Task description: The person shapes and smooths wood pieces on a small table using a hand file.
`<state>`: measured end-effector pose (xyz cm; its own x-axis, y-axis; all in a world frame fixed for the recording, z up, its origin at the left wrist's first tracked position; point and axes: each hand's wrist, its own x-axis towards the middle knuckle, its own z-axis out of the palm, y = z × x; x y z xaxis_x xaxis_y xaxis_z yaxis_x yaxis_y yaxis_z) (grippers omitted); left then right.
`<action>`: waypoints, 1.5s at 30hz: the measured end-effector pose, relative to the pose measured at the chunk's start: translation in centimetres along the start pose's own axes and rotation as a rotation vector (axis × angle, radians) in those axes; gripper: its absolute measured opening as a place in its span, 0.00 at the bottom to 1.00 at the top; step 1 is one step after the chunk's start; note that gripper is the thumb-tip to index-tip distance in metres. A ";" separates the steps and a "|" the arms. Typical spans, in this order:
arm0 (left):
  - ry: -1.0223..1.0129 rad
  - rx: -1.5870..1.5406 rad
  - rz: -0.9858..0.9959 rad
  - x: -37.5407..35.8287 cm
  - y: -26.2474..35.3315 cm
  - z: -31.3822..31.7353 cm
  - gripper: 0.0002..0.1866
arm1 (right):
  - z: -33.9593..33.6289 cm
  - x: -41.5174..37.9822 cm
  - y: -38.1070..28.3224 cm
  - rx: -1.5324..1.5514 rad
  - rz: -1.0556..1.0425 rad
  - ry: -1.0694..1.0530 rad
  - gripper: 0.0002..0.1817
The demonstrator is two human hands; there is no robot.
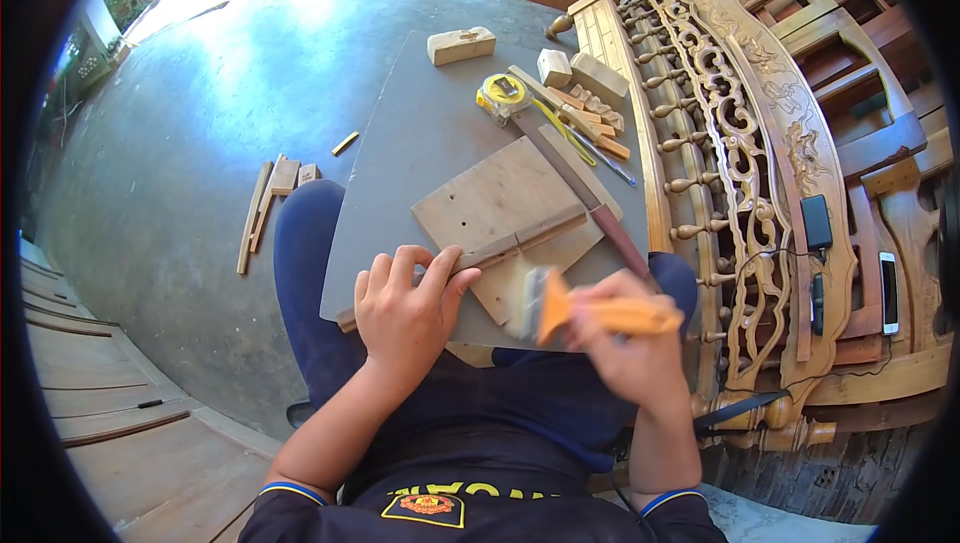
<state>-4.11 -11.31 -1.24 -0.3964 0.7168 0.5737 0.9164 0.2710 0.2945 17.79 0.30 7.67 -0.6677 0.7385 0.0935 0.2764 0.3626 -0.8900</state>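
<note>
My left hand (405,308) is closed around a long, narrow wooden strip (545,230), fingers over its top and thumb along its near side. The strip lies slantwise across a square wooden board (495,188) that has small dark holes; a thin dark line crosses the strip near its middle. In my right hand (640,358) is a brush with an orange handle (640,316), smeared by motion. Its pale bristles point left, close to the board's near corner. A dark brown strip with a reddish end (615,233) runs past the board's right side.
On the grey panel (390,143) over my legs are a yellow tape measure (503,95), a wooden block (461,46), pencils and small wood pieces. Carved furniture (735,153) stands close on the right, with a phone (888,293). Wood offcuts (285,178) lie on the floor at left.
</note>
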 end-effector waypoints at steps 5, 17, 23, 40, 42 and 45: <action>-0.160 -0.080 0.048 0.5 -0.9 -1.4 0.20 | 0.6 0.9 1.1 0.214 0.074 0.425 0.10; -0.382 -0.249 0.053 1.5 -2.0 -2.7 0.26 | 0.5 1.7 1.7 0.121 0.007 0.024 0.08; -0.364 -0.241 0.076 1.7 -2.0 -2.7 0.25 | 1.3 2.4 1.4 0.116 0.017 0.333 0.08; 0.102 0.065 0.168 -2.3 -0.5 -0.4 0.27 | 0.4 0.3 1.6 0.022 0.018 0.388 0.09; 0.105 0.072 0.170 -2.3 -0.6 -0.4 0.28 | 0.2 -0.1 1.2 0.004 0.005 0.163 0.09; 0.102 0.073 0.195 -2.1 -0.7 -0.5 0.28 | -0.1 -0.2 -0.2 0.143 0.108 0.081 0.09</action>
<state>-3.89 -13.33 -2.28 -0.2117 0.6925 0.6897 0.9763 0.1825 0.1164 17.92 0.16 7.86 -0.5802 0.8141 0.0249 0.2381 0.1988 -0.9507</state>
